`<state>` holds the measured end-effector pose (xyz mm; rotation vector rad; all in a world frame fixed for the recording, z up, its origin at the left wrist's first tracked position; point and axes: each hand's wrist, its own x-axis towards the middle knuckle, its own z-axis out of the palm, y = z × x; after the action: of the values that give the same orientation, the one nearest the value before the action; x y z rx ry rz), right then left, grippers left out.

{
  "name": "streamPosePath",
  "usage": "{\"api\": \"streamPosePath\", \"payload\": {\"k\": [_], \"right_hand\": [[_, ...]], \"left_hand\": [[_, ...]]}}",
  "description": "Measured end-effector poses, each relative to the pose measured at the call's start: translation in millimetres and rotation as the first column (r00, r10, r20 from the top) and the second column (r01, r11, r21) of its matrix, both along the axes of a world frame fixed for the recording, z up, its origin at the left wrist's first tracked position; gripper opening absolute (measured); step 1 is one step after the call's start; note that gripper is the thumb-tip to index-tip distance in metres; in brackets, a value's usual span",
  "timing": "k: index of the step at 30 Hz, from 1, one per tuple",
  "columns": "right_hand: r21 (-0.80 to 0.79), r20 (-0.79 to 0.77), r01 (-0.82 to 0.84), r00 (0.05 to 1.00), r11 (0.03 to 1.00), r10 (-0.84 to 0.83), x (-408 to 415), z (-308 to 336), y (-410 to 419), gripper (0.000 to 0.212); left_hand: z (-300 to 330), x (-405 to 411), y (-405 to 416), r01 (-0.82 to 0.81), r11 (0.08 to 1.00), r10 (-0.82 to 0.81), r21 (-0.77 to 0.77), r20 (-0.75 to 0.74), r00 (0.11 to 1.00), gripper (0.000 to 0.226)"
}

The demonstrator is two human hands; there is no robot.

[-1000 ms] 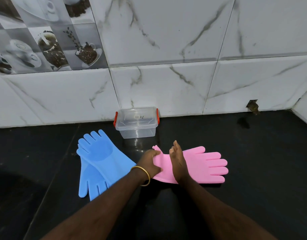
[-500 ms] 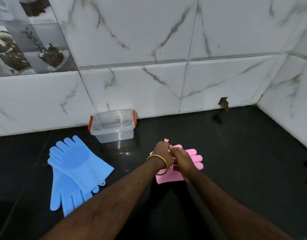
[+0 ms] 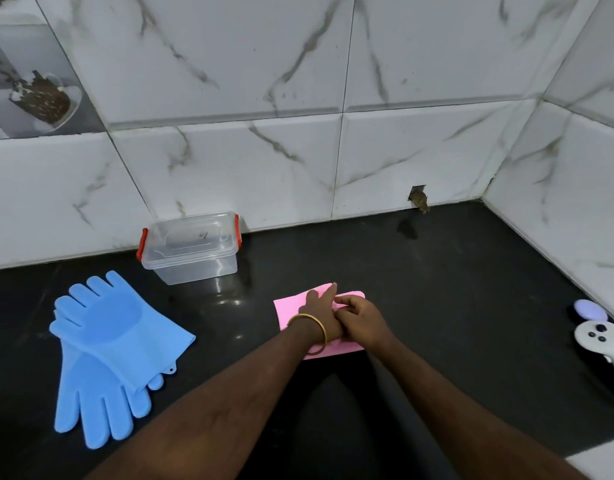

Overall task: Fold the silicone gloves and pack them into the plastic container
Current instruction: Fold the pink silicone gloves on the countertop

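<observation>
Pressing folded pink gloves [image 3: 291,308] flat under our left hand [image 3: 317,303], fingers straight; right hand [image 3: 359,318] fingers curling, pinching fold edge. Silicone is looking soft, springy, grippy: we are judging edges best hold. Plastic container [image 3: 191,247] sitting beyond fingertips, on tabletop [image 3: 437,289].

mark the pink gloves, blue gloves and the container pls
pink gloves [image 3: 287,308], head view, bare left part of the folded stack.
blue gloves [image 3: 111,327], head view, palm of the top glove.
plastic container [image 3: 191,242], head view, clear lid.
</observation>
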<state>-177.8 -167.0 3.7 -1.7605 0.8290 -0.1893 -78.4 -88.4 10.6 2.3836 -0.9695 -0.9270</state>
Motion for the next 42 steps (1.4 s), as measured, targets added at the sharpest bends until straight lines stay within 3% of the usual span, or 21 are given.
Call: {"api": "streamPosePath", "payload": {"k": [5, 8, 11, 14, 16, 20, 26, 32, 37, 42], "right_hand": [[-0.185, -0.080, -0.068, 0.995, 0.980, 0.053, 7.5, 2.3, -4.6, 0.026], [-0.270, -0.161, -0.117, 0.984, 0.956, 0.075, 12.7, 0.1, -9.7, 0.030], [-0.341, -0.221, -0.124, 0.974, 0.932, 0.049, 14.0, -6.2, -13.6, 0.033], [-0.391, -0.218, -0.096, 0.976, 0.915, 0.009, 13.6, -11.0, -12.7, 0.033], [-0.385, -0.221, -0.087, 0.975, 0.919, -0.001, 13.5, -12.5, -10.9, 0.033], [-0.359, -0.210, -0.067, 0.978, 0.931, -0.011, 13.4, -14.0, -8.1, 0.032], [-0.337, -0.208, -0.073, 0.978, 0.938, 0.002, 11.1, -13.0, -2.6, 0.023], [-0.342, -0.230, -0.075, 0.973, 0.937, -0.006, 8.2, -15.2, -1.2, 0.014], [-0.311, -0.214, -0.072, 0.977, 0.948, 0.004, 6.6, -17.2, -0.7, 0.020], [-0.269, -0.223, -0.073, 0.975, 0.960, 0.012, 6.3, -15.6, 0.5, 0.020]], "left_hand": [[-10.7, 12.1, 14.8, 0.011, 0.988, -0.027, -0.153, -0.101, 0.994, 0.101], [-13.9, 21.8, 31.2, -0.174, 0.950, 0.104, -0.261, -0.261, 0.960, 0.090], [-18.7, 32.8, 47.0, -0.332, 0.879, 0.332, -0.342, -0.061, 0.941, 0.060], [-21.6, 39.0, 64.2, -0.483, 0.838, 0.517, -0.252, 0.086, 0.852, 0.046], [-22.9, 39.8, 70.5, -0.538, 0.820, 0.558, -0.197, 0.062, 0.828, 0.047], [-18.3, 36.6, 66.4, -0.576, 0.806, 0.576, -0.140, -0.040, 0.816, 0.062], [-12.7, 34.1, 56.1, -0.569, 0.822, 0.569, 0.000, -0.033, 0.822, 0.085], [-13.2, 38.3, 55.7, -0.550, 0.834, 0.548, 0.033, -0.151, 0.823, 0.075], [-14.6, 33.8, 50.9, -0.554, 0.833, 0.541, -0.006, -0.202, 0.816, 0.076], [-16.1, 31.5, 45.8, -0.633, 0.773, 0.585, -0.043, -0.341, 0.736, 0.058]]}}
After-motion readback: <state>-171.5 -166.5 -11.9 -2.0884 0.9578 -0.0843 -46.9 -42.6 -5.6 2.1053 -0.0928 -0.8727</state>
